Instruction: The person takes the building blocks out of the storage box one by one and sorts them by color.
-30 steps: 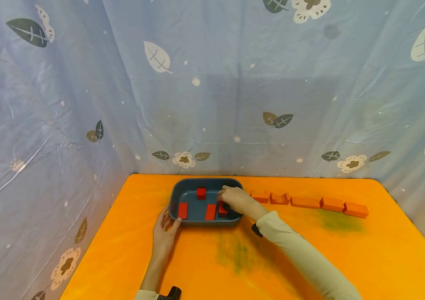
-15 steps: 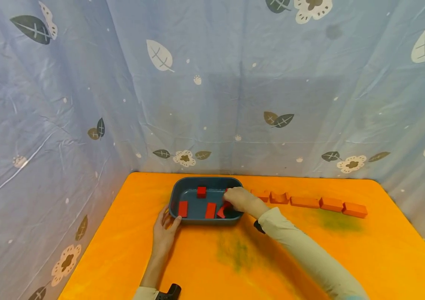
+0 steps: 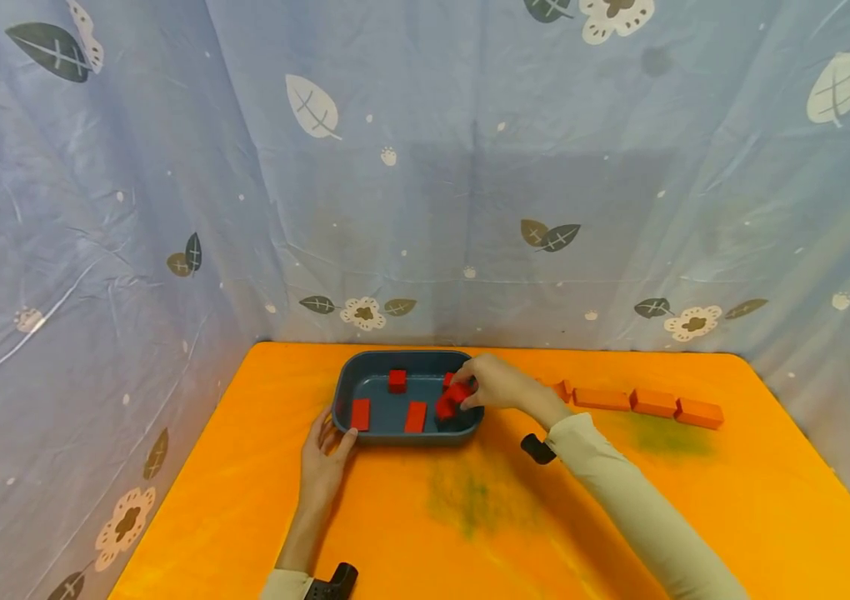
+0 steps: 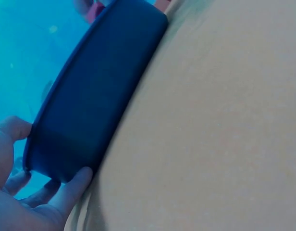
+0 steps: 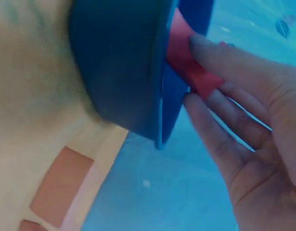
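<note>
In the head view a dark blue-grey tray (image 3: 387, 438) stands on the orange table. My left hand (image 3: 322, 467) holds its front left corner, thumb on the front wall and fingers round the left end, as the left wrist view (image 4: 40, 204) also shows. At the tray's right end my right hand (image 3: 496, 385) pinches a red toy block (image 5: 179, 45) with a curved notch, tilted at rim height. Inside the tray lie a red cube (image 3: 397, 382), two flat red blocks, one at left (image 3: 361, 414) and one nearer the middle (image 3: 415, 417), and another red piece (image 3: 448, 380), partly hidden.
To the right of the tray runs a row of several orange blocks (image 3: 653, 402); my right forearm hides its near end. Behind the orange table (image 3: 410, 517) hangs a blue-grey patterned curtain (image 3: 425, 192), which also encloses the sides.
My right hand has risen from the tray's right end and shifted slightly rightward, bringing up the notched red block between its fingers. My left hand stays at the tray's corner.
</note>
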Demonstrator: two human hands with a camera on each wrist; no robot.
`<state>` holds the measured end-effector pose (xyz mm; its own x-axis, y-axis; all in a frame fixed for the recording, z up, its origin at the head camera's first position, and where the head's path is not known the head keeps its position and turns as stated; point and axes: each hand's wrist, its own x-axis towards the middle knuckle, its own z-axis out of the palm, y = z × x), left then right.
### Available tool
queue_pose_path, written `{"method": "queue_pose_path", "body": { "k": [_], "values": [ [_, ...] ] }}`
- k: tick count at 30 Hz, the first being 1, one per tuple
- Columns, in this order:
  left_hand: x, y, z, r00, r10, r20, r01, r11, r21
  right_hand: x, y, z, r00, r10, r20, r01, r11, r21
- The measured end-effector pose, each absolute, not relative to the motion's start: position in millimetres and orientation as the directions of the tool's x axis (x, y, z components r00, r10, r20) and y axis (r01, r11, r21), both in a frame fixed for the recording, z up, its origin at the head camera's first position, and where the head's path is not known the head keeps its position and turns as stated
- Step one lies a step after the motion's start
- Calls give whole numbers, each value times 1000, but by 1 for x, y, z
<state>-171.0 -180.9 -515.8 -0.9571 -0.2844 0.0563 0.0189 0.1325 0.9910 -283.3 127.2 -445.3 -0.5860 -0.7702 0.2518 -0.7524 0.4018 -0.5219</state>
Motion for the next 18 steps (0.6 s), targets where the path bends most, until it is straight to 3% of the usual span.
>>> {"method": "queue_pose_path", "body": {
  "k": [2,3,7,11,18],
  "values": [
    [-171,-181,-516,-956,-286,59,21,137,990,-281,133,-444,-647,-719,254,-694,418,-586],
    [-171,-181,-516,-957,-285,62,24,137,990,-276,130,-427,-725,-664,182,-617,509,-600],
    [-170,-182,-515,-956,-284,66,27,140,990,-268,144,-433,-848,-510,145,-404,446,-799],
    [-169,-183,-514,-955,-288,65,26,139,990,-260,166,-447,-918,-377,123,-257,331,-908],
    [-171,-181,-515,-957,-285,55,15,138,990,-248,208,-473,-980,-200,20,-85,322,-943]
  ]
}}
